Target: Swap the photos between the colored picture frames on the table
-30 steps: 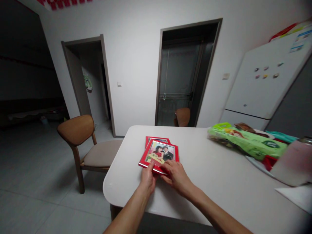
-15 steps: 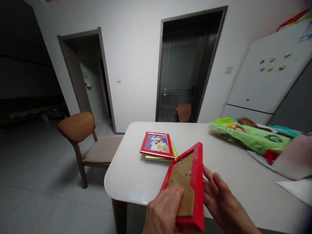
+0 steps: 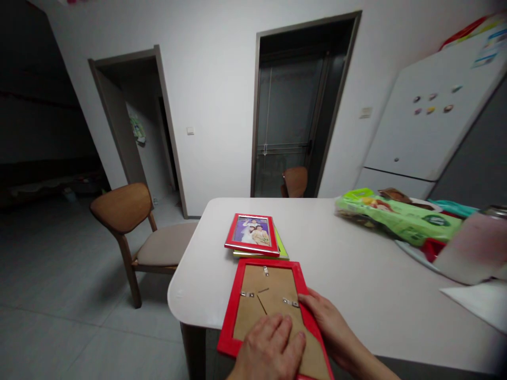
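Note:
A red picture frame [image 3: 233,311] is held back side up over the near edge of the table. Its brown backing board [image 3: 277,285] shows several small metal clips and a dark slit. My right hand [image 3: 328,322] grips the frame's right edge, thumb on the rim and other fingers hidden beneath. On the lower part of the backing, my left hand [image 3: 271,348] lies with its fingers extended. Just beyond, a second red frame with a wedding photo [image 3: 253,234] rests face up on a yellow-green frame [image 3: 282,245].
A green plastic package [image 3: 404,216] lies on the white table [image 3: 198,285] at right, near a pinkish container [image 3: 471,248] and white paper [image 3: 479,303]. One wooden chair [image 3: 122,208] stands at left, another [image 3: 295,182] behind the table. A fridge [image 3: 420,121] stands at far right.
The held red frame has turned from a steep tilt to lie flatter, its backing now facing me. My left hand has shifted onto the backing; my right hand has moved slightly left along the edge.

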The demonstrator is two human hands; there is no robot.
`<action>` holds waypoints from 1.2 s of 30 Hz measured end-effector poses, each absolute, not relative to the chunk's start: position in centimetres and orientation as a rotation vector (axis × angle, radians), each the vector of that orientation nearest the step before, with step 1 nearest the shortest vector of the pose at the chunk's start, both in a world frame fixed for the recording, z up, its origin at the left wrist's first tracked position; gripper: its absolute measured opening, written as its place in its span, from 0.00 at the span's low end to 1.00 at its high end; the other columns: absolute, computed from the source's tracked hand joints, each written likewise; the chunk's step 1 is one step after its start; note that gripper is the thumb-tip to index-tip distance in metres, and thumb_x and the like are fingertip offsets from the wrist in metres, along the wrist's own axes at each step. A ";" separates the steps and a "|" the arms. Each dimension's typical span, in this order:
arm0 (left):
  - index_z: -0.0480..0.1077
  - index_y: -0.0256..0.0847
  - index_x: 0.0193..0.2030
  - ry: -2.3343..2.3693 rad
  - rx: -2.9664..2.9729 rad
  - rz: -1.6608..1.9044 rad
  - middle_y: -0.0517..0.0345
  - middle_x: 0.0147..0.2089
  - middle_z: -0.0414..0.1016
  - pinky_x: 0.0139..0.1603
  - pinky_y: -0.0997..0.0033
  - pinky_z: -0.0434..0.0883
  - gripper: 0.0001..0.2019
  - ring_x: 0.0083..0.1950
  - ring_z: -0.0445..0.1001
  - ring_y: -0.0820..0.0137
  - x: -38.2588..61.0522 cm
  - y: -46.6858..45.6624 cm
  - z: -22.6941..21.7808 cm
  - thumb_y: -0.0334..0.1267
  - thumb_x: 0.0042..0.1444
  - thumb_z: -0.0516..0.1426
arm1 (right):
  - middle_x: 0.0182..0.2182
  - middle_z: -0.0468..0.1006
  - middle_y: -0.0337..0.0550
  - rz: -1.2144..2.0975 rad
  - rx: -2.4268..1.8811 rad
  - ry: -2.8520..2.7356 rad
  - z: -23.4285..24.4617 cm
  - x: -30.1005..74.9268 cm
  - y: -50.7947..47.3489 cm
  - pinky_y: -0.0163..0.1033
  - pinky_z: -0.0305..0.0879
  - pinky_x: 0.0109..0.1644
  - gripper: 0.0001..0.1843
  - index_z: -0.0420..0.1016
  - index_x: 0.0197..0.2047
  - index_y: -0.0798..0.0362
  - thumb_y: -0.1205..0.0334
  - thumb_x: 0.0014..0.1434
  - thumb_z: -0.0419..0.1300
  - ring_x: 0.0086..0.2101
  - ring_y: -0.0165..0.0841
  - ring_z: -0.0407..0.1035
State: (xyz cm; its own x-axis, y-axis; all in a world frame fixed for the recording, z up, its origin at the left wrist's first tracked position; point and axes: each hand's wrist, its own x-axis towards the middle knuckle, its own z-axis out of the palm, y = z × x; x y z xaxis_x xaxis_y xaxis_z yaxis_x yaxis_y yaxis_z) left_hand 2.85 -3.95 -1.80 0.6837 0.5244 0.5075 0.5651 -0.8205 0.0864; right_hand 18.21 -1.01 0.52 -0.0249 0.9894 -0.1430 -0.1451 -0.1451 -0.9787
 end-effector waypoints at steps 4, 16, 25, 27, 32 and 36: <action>0.56 0.40 0.54 -1.033 -3.010 -0.621 0.44 0.54 0.61 0.53 0.58 0.59 0.25 0.53 0.60 0.55 3.5 -3.5 -1.7 0.39 0.47 0.53 | 0.33 0.77 0.46 1.254 -1.320 -1.242 -1.0 19.2 1.2 0.40 0.66 0.37 0.21 0.67 0.43 0.58 0.60 0.47 0.48 0.34 0.37 0.71; 0.56 0.35 0.54 -1.281 -3.021 -0.625 0.40 0.56 0.57 0.55 0.57 0.54 0.27 0.57 0.55 0.55 6.3 -0.8 -1.7 0.33 0.45 0.55 | 0.35 0.75 0.47 0.383 -1.789 -1.769 -2.2 21.1 5.5 0.34 0.61 0.38 0.20 0.69 0.41 0.57 0.64 0.45 0.46 0.34 0.33 0.68; 0.58 0.35 0.53 -1.438 -3.124 -0.722 0.40 0.56 0.57 0.56 0.54 0.53 0.31 0.57 0.54 0.54 5.4 -1.9 -1.9 0.34 0.40 0.60 | 0.34 0.70 0.49 0.213 -1.764 -1.899 -2.8 20.3 3.7 0.35 0.59 0.42 0.20 0.66 0.44 0.60 0.66 0.46 0.48 0.35 0.33 0.65; 0.60 0.37 0.52 -1.504 -3.111 -0.880 0.43 0.55 0.59 0.56 0.53 0.53 0.29 0.56 0.56 0.55 4.0 -1.5 -1.5 0.37 0.40 0.60 | 0.35 0.70 0.48 0.235 -1.755 -1.892 -2.8 20.4 3.4 0.35 0.59 0.43 0.19 0.67 0.43 0.58 0.65 0.46 0.48 0.36 0.33 0.64; 0.61 0.36 0.52 -1.996 -2.732 -1.216 0.46 0.56 0.58 0.57 0.57 0.50 0.27 0.57 0.54 0.58 -0.6 0.8 -1.3 0.37 0.41 0.56 | 0.42 0.67 0.49 0.256 -1.757 -1.911 -2.3 20.5 3.1 0.37 0.57 0.47 0.20 0.68 0.43 0.56 0.65 0.46 0.49 0.42 0.34 0.63; 0.59 0.33 0.52 -2.090 -2.713 -1.245 0.46 0.58 0.55 0.57 0.63 0.52 0.27 0.57 0.55 0.62 -2.0 1.6 -1.8 0.35 0.42 0.54 | 0.45 0.65 0.51 0.257 -1.763 -1.989 -1.8 20.3 3.6 0.38 0.56 0.49 0.18 0.70 0.42 0.57 0.66 0.46 0.49 0.44 0.36 0.61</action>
State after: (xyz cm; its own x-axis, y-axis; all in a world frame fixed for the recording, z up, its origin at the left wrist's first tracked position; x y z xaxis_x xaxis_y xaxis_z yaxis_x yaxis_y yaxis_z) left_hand -1.98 1.59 -1.85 0.1636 0.9658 0.2010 0.6365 -0.2590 0.7265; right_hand 20.29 3.55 -1.75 -0.0668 0.9736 0.2181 0.8861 0.1583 -0.4355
